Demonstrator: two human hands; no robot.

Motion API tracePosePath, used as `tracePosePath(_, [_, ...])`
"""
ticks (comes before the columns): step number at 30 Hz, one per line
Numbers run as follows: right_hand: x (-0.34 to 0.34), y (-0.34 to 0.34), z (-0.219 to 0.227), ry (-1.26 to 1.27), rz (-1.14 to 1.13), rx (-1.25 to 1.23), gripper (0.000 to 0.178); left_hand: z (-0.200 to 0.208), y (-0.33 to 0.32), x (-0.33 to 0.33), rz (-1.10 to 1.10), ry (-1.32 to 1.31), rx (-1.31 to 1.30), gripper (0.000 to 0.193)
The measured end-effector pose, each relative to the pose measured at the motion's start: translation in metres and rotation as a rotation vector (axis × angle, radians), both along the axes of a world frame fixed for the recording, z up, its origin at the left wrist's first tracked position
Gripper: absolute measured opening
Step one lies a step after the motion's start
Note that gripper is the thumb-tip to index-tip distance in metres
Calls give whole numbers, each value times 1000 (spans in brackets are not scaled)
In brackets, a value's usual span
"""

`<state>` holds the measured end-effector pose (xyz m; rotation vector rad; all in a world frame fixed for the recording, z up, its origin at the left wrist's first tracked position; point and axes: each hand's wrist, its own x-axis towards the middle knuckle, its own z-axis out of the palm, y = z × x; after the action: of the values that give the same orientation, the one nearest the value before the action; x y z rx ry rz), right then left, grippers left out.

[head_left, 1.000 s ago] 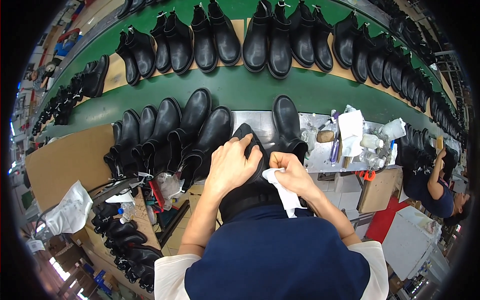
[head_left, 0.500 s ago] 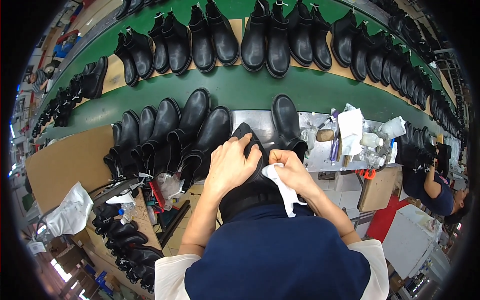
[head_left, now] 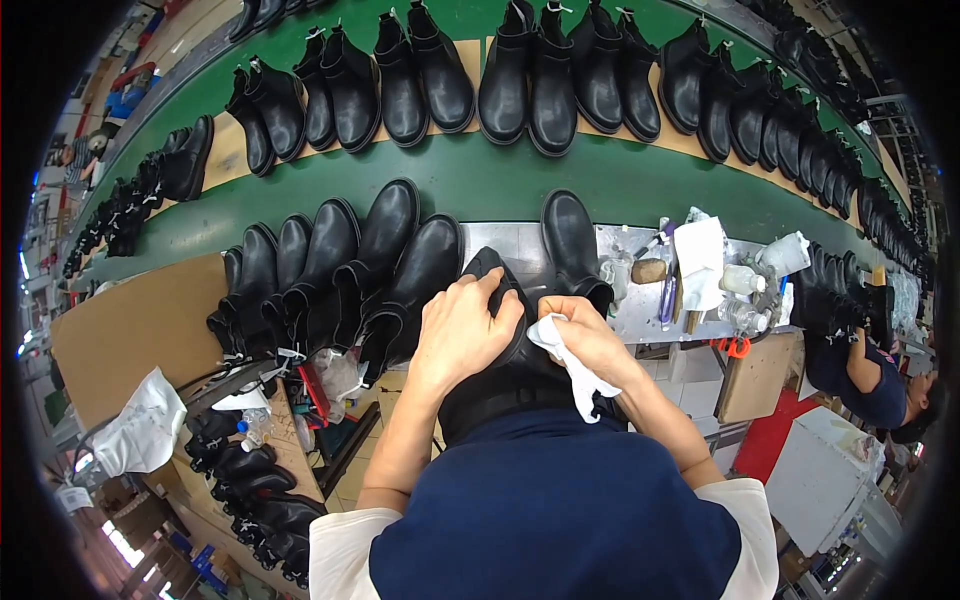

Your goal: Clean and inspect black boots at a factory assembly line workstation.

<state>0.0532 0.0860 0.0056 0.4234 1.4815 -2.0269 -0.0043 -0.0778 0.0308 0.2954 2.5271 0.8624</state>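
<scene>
We see the left hand (head_left: 462, 330) spread flat and grasping the black boot (head_left: 510, 350) held against the person's lap, just below the metal bench (head_left: 640, 300). The right hand (head_left: 592, 338) has its fingers clenched on a white cloth (head_left: 572, 365), pressed to the boot's side

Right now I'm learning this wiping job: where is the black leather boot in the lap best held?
Probably over its upper vamp, from the left, as the left hand does now: fingers spread across the black leather boot, whose toe points away. That leaves the right side free for the right hand with the white cloth.
</scene>
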Motion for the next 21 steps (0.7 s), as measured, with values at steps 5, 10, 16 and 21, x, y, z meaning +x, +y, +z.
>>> tracePosePath(5, [3,6,-5,188,162,81,18,0,0,-1,-17,17,12,45])
tracePosePath(10, [-5,3,8,87,113,112,12,1,0,-1,-10,2,0,45])
tracePosePath(16, [-3,4,3,99,110,93,13,0,0,-2,-19,0,-9,45])
tracePosePath(21, [1,4,-4,237,162,156,18,2,1,-2,-16,-9,-3,45])
